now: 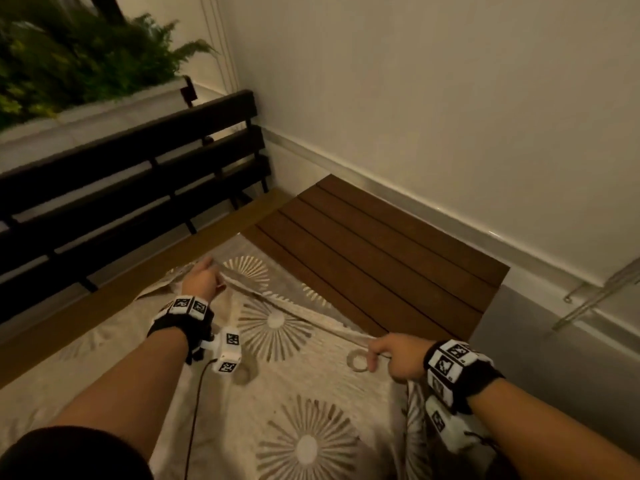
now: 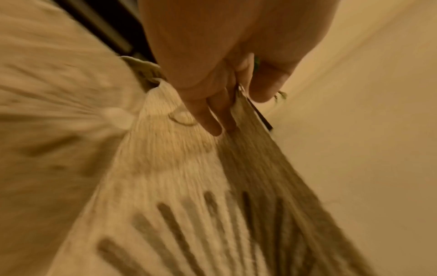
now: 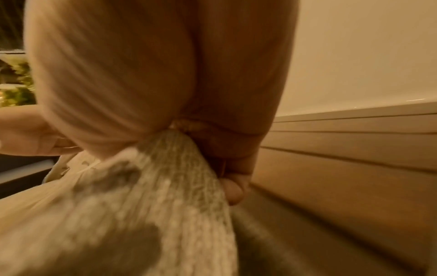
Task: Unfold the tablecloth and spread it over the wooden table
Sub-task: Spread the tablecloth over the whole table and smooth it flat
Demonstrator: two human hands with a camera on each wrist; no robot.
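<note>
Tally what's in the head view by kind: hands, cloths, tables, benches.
Hands: 2, left hand and right hand, both gripping the cloth's edge
Tablecloth: 1
Wooden table: 1
Dark bench: 1
Total: 5

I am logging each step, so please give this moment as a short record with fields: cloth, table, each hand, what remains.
cloth: tablecloth, beige with sunburst pattern, partly spread
table: wooden table, far slatted part bare
left hand: left hand grips the cloth's folded edge
right hand: right hand grips the same edge
remains: cover the bare part
</note>
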